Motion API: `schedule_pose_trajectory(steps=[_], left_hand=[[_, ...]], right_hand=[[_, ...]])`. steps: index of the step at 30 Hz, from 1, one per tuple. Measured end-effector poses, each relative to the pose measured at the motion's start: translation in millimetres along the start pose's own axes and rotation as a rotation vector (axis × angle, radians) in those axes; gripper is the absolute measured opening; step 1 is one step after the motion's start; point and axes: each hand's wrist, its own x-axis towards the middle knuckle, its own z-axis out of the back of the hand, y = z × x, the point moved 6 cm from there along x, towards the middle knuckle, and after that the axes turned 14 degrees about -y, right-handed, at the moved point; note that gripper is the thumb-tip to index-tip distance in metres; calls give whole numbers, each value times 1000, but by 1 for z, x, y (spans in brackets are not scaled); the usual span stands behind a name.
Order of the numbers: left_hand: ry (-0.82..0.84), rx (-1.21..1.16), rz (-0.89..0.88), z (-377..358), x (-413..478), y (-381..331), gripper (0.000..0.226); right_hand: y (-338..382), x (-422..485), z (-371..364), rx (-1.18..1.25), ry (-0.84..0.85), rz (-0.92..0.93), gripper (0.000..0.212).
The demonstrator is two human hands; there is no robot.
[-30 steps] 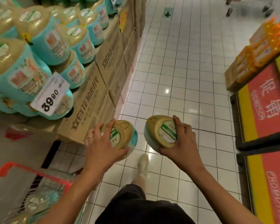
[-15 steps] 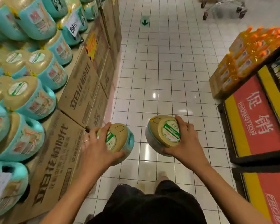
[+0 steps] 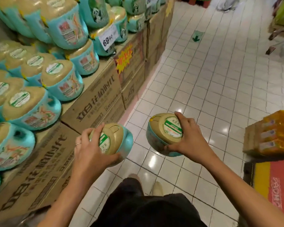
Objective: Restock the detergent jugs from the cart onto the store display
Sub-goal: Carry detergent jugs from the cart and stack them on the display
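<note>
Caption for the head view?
Left hand grips the left jug, right hand the right jug, beside the jug display.

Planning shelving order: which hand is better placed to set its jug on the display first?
Probably left: the left hand holds the left jug beside the display cartons; the right hand holds the right jug over the aisle.

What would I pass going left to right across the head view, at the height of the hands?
The shelved jugs → cardboard boxes → left hand → left jug → right jug → right hand → orange packs.
</note>
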Motion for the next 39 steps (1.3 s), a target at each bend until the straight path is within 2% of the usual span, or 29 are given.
schedule_pose_trajectory(steps=[4, 9, 14, 20, 25, 30, 39], left_hand=[[-83, 22, 87, 23, 28, 15, 125], [-186, 55, 211, 61, 65, 48, 124], [-348, 61, 332, 106, 86, 83, 122], [-501, 192, 384, 144, 95, 100, 115], [-602, 144, 468, 161, 98, 101, 109], [-671, 178, 539, 171, 122, 98, 107], [-751, 230, 695, 190, 178, 114, 107]], right_hand=[[48, 94, -12, 75, 187, 110, 131], [149, 179, -60, 109, 398, 335, 133], [276, 215, -102, 63, 459, 624, 134], [405, 235, -144, 30, 556, 930, 140], [511, 251, -189, 92, 674, 1052, 139], [611, 263, -264, 104, 743, 1212, 128], [705, 268, -362, 78, 828, 1273, 124]])
